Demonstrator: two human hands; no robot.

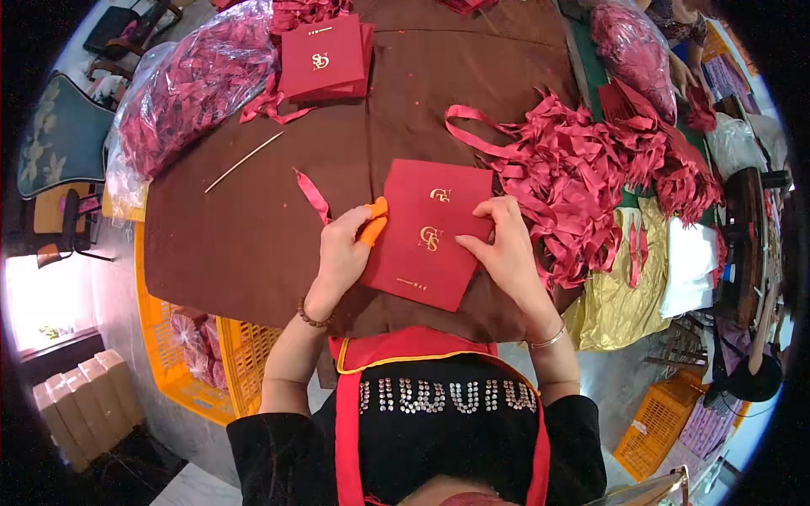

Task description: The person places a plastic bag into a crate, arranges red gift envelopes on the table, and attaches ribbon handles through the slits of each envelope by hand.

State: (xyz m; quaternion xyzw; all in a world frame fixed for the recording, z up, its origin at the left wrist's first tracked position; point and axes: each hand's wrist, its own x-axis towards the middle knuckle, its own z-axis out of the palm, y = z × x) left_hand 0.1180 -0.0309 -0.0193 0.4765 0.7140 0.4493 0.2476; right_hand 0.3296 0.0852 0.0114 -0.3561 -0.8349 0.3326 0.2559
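A flat red cardboard piece with gold lettering (405,274) lies in front of me at the table's near edge, slightly tilted. My left hand (346,244), with orange finger covers on two fingertips, pinches its left edge. At the right edge, my right hand (506,249) grips the card with its thumb on the printed face and its fingers curled at the border. A short red ribbon (313,198) sticks out beside my left hand; whether it is joined to the card is hidden.
A brown-covered table (228,244) bears a heap of red ribbons (557,169), a stack of red cards (325,59), a metal rod (245,162) and a plastic bag of ribbons (202,93). Orange crates (245,354) stand below left. Another person's hand (680,74) is at far right.
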